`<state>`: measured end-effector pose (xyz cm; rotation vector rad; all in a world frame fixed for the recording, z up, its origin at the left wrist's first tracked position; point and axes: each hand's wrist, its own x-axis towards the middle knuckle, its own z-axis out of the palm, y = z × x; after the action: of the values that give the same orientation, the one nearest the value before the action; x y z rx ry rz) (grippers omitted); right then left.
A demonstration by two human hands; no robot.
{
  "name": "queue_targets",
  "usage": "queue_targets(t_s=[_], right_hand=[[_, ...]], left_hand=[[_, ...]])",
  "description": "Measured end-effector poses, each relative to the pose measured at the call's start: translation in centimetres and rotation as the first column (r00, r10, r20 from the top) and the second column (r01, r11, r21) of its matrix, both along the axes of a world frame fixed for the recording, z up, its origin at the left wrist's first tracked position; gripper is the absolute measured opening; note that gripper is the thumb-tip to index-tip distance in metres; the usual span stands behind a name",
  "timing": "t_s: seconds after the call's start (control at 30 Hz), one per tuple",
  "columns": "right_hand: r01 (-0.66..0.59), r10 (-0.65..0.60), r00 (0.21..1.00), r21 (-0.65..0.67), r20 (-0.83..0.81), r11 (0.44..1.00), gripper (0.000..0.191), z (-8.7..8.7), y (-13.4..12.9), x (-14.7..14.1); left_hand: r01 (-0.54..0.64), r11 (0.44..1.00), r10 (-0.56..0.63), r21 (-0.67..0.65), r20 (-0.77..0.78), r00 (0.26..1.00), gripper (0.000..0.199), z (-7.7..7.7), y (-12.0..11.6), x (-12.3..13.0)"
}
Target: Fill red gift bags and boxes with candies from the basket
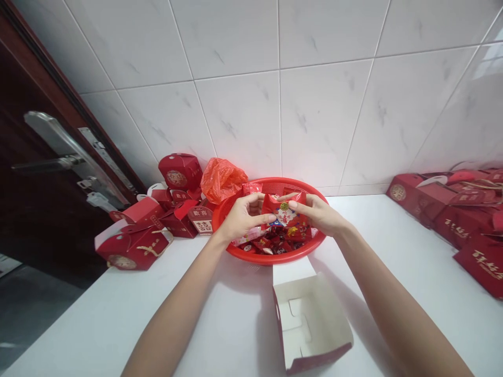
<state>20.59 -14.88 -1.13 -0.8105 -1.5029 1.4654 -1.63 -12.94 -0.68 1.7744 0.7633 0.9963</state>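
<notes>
A red packet (283, 213) with a white and blue printed centre is held up over a red plastic basket (271, 258). My left hand (245, 214) pinches its left side with the thumb in front. On its right side, my right hand (320, 213) grips it the same way. Below the packet, the basket holds many small wrapped sweets (271, 243), mostly dark red. An open box (314, 319), cream inside and red outside, stands in front of the basket between my forearms.
Several red gift boxes (133, 245) and a crumpled orange-red plastic bag (223, 179) lie left of the basket. More red boxes (444, 209) line the right side of the white table (228, 324). Behind is a tiled wall; a dark door is at the left.
</notes>
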Motion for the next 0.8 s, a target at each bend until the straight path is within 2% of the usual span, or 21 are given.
queue_targets(t_s=[0.13,0.37,0.63,0.8], right_hand=[[0.072,-0.072,0.997,-0.025,0.001,0.997,0.042,-0.16,0.23,-0.20],[0.062,-0.062,0.998,-0.015,-0.017,0.998,0.040,-0.31,0.27,-0.21],[0.036,-0.035,0.999,0.018,-0.024,0.999,0.034,-0.55,0.16,0.18],[-0.007,0.005,0.999,0.047,0.032,0.999,0.030,-0.35,-0.04,0.16]], left_hand=[[-0.034,0.999,0.034,-0.007,0.005,0.999,0.047,-0.18,0.12,0.02],[-0.062,0.998,0.063,-0.019,0.048,0.997,0.035,0.36,-0.18,0.20],[-0.022,0.995,0.034,-0.099,0.118,0.992,0.040,0.53,-0.19,0.06],[-0.051,0.998,0.053,-0.046,0.047,0.997,0.038,0.47,-0.20,-0.01]])
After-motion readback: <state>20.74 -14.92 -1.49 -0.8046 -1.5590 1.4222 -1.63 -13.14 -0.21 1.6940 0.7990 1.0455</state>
